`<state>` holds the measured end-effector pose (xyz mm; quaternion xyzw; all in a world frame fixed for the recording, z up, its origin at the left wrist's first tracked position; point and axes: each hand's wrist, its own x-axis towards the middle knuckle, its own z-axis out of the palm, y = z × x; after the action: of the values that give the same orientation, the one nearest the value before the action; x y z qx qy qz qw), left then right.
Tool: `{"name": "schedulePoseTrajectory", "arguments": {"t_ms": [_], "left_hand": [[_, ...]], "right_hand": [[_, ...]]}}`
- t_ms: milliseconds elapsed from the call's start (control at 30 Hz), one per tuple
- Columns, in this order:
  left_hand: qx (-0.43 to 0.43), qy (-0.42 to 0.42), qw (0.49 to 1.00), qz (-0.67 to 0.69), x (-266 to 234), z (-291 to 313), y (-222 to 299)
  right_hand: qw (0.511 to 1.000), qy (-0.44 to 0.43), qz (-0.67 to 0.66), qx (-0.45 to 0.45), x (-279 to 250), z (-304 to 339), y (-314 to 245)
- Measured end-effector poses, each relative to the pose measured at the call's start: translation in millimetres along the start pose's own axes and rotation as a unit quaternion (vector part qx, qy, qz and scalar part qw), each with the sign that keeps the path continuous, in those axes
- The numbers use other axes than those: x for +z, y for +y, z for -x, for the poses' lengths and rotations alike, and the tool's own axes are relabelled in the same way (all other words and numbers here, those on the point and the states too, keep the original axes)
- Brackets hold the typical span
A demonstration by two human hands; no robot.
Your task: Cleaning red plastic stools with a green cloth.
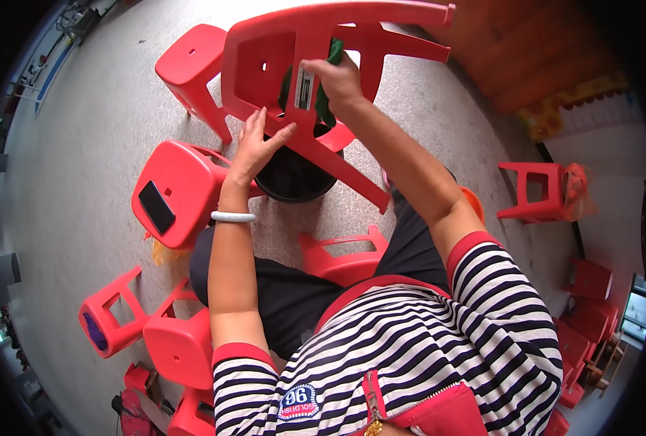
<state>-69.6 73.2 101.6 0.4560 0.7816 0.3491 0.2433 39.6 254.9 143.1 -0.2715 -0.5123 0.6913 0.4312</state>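
A red plastic stool (pixel 246 76) is tipped on its side in front of me, its legs pointing right. My right hand (pixel 337 81) is closed around a dark green cloth (pixel 326 109), pressed against a leg of the stool beside a white label (pixel 305 87). At the stool's near rim, my left hand (pixel 259 149) touches the plastic with its fingers stretched and the thumb apart. A pale bracelet (pixel 233 216) circles that wrist. Below the stool stands a round black bucket (pixel 294 174), partly covered by it; what it contains is unclear.
Another red stool (pixel 192 62) stands at the far left. A black phone (pixel 156 206) lies on a nearer stool (pixel 185 171). Several more stools are at lower left, one bearing a purple cloth (pixel 94 330). To the right, a stool (pixel 537 190) has an orange plastic bag (pixel 577 192) against it.
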Motion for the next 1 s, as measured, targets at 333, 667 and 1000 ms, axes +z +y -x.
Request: {"name": "schedulePoseTrajectory", "arguments": {"t_ms": [333,667,1000], "left_hand": [[0.144,0.187,0.969,-0.078,-14,10,30],[0.063,0.146,0.972,-0.174,-38,15,22],[0.091,0.147,0.972,-0.16,-35,10,22]], "right_hand": [[0.963,0.039,-0.195,0.183,10,-13,-26],[0.946,-0.09,-0.209,0.232,-21,39,33],[0.949,-0.06,0.19,0.243,-124,5,146]]}}
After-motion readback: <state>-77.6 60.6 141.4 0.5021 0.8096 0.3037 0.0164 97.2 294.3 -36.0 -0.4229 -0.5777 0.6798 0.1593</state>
